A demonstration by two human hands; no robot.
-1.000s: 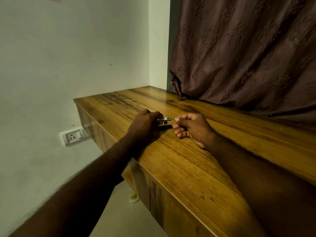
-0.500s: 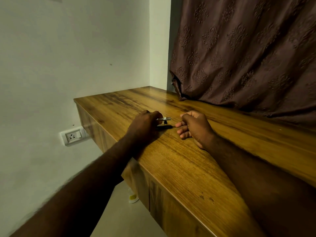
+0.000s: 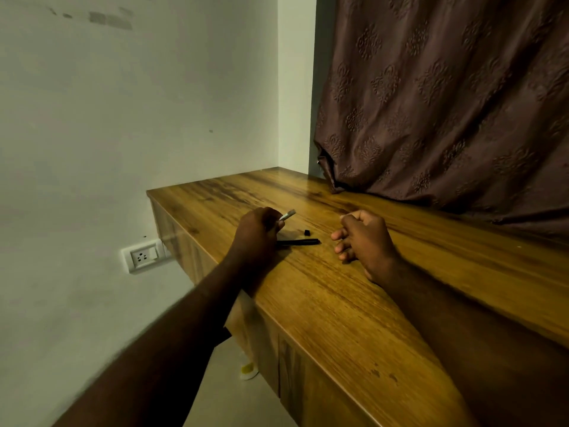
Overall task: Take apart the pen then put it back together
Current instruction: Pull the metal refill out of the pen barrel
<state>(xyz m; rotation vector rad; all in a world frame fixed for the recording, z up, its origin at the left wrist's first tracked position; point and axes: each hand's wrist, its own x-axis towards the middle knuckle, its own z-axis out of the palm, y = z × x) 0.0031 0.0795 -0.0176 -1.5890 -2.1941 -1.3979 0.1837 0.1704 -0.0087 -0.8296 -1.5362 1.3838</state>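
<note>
Pen in a disassembled state on a wooden surface (image 3: 323,303). The left hand (image 3: 257,234) rests at the surface's near edge, toward its far-left corner; its fingers (image 3: 278,224) are curled closed, pinching a short silver pen part (image 3: 288,215) whose free end projects up and to the right. A black pen barrel (image 3: 300,242) lies flat on the surface, one end hidden under the left hand, the other pointing toward the right hand (image 3: 365,241). A small black pen piece (image 3: 306,232) lies just beyond the barrel, apart from it, between the two hands. The right hand rests on the surface with its fingers loosely curled inward; whether they enclose anything cannot be told. A brown patterned curtain (image 3: 446,97) hangs along the surface's far edge. A wall socket (image 3: 144,256) sits below the far-left corner.
</note>
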